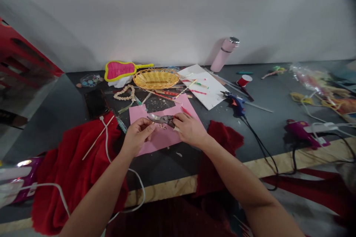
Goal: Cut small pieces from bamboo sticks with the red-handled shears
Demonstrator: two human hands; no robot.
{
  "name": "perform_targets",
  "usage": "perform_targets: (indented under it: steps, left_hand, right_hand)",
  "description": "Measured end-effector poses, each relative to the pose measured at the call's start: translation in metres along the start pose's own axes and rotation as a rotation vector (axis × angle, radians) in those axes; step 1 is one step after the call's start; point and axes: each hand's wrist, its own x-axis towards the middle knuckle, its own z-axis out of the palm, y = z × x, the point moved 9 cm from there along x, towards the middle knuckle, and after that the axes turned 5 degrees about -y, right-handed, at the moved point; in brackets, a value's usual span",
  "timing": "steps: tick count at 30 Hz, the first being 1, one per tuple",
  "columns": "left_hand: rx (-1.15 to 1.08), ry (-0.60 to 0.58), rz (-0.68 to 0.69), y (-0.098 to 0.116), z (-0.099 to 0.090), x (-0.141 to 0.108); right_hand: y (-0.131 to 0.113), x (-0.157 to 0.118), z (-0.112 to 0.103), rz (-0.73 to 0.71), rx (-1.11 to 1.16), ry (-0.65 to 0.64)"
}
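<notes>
My right hand (190, 129) is wrapped round a pair of pruning shears (162, 119), whose blades point left over a pink sheet of paper (167, 142). Close to the blade tips, my left hand (140, 133) pinches something small and pale that its fingers mostly cover. Small beige bits (162, 126) lie on the paper between both hands. Just behind the sheet, a heart-shaped ring of beige pieces (125, 93) rests on the dark table.
A yellow woven basket (156, 78), a pink hand-mirror shape with yellow edging (121, 71) and a pink bottle (224, 54) stand along the wall. Right of the white sheet (205, 89) lies a blue glue gun (236, 104) with a black cord. Red cloth (83, 159) drapes the left front edge.
</notes>
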Motion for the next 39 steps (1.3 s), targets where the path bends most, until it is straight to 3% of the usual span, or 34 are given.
perform_targets:
  steps: [5,12,20,30,39]
  left_hand:
    - [0.152,0.036,0.088,0.004,-0.002,-0.002]
    - [-0.077,-0.068,-0.030,0.000,0.009,-0.003]
    - [-0.076,-0.144,-0.080,-0.001,0.011,-0.003]
    - [-0.129,-0.053,-0.072,-0.003,0.007,-0.004]
    - [-0.033,-0.063,0.009,0.002,0.008,-0.004]
  right_hand:
    - [0.000,-0.001,-0.003,-0.015,-0.015,0.000]
    - [-0.001,-0.001,-0.004,-0.017,-0.059,0.002]
    - [-0.005,-0.002,0.001,-0.103,0.021,0.022]
    - [-0.004,0.002,0.007,-0.013,0.056,0.039]
    - [-0.004,-0.002,0.005,-0.113,0.158,-0.025]
